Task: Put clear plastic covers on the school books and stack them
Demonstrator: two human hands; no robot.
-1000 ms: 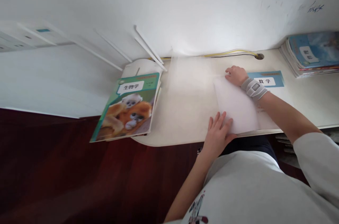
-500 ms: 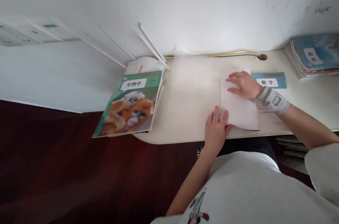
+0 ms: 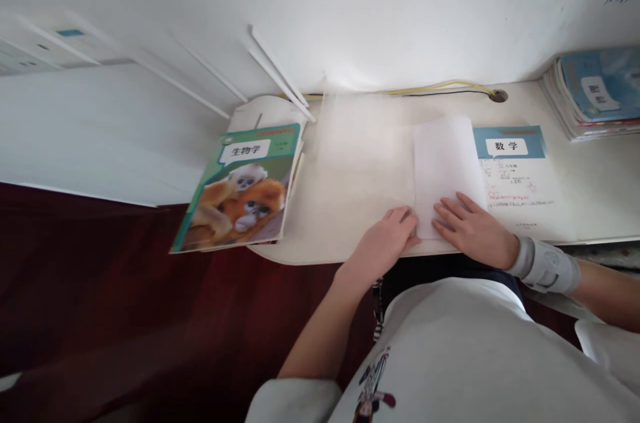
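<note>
A white sheet of paper (image 3: 443,170) lies on a clear plastic film (image 3: 365,156) spread over the desk, and it partly covers an open-looking maths textbook (image 3: 515,176). My left hand (image 3: 385,234) rests at the sheet's near left edge, with its fingertips against the paper. Flat on the sheet's near right corner lies my right hand (image 3: 470,228), its fingers spread. A grey wrist brace (image 3: 545,266) wraps my right wrist. Neither hand clearly grips the paper.
A biology textbook (image 3: 235,190) with a monkey cover overhangs the white desk's (image 3: 320,230) left edge. Several books (image 3: 595,93) are stacked at the back right. Yellow and black cables (image 3: 440,88) run along the wall to a desk hole. Dark red flooring lies below left.
My right hand has moved from the sheet's far part down to its near edge, beside my left hand. More of the maths textbook now shows.
</note>
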